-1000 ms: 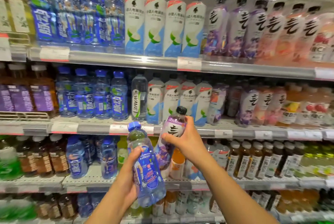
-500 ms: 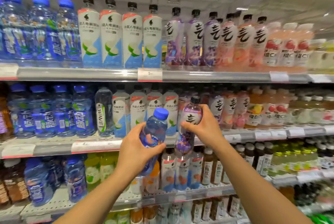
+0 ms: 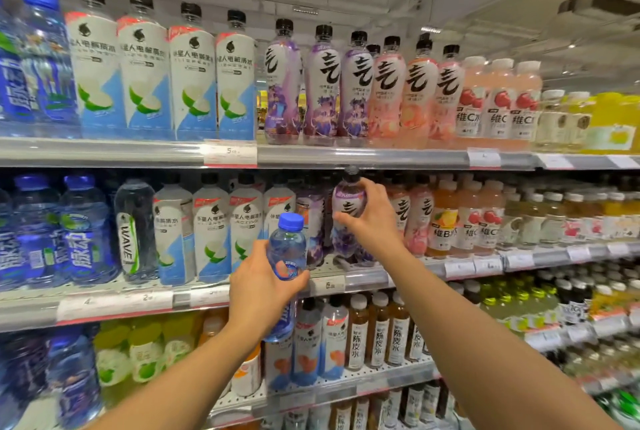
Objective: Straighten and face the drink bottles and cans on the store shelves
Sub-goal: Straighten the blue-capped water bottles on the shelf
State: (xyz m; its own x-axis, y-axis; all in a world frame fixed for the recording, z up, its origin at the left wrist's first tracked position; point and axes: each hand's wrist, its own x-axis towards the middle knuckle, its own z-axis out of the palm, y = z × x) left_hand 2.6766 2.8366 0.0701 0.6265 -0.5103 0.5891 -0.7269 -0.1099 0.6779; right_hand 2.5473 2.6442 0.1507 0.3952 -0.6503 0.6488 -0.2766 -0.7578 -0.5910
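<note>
My left hand [image 3: 260,294] grips a clear blue-capped bottle [image 3: 286,249] in front of the middle shelf's edge, tilted a little to the right. My right hand [image 3: 372,218] holds a purple-labelled black-capped bottle [image 3: 348,207] upright just inside the middle shelf [image 3: 363,279], among other purple bottles and left of the pink ones [image 3: 417,218]. The base of the purple bottle is close to the shelf floor; I cannot tell if it touches.
The top shelf carries blue, white-and-blue, purple, pink and yellow bottles in rows. White-and-blue bottles [image 3: 211,228] and a WAVE bottle [image 3: 133,232] stand left of my hands. Brown tea bottles [image 3: 377,332] fill the lower shelf. Price tags [image 3: 230,152] line the shelf rails.
My right hand has carried the purple bottle up and forward into the middle shelf. My left hand with the blue-capped bottle rose too, and my view shifted up and right.
</note>
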